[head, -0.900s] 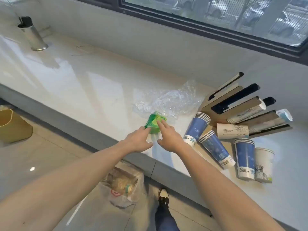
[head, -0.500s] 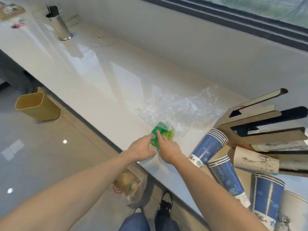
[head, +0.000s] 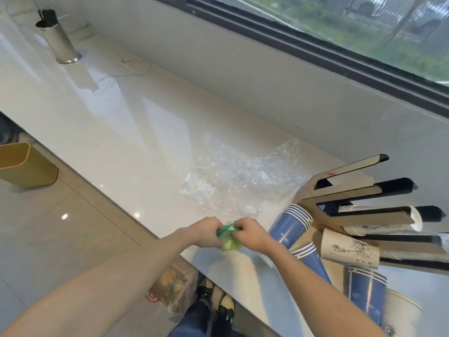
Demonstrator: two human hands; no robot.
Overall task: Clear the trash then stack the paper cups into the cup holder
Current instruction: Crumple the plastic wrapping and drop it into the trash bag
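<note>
The left hand and right hand were together, both pinched on a small crumpled green plastic wrapper at the near edge of the glossy white counter, just in front of the crinkled clear plastic sheet. To do this well, the wrapper should be balled tight so nothing springs loose, then that clear sheet gathered too. Right of the wrapper lay toppled blue paper cups against the slotted cardboard cup holder.

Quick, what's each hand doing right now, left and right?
Left hand: closed on the green wrapper.
Right hand: closed on the same green wrapper.
</note>
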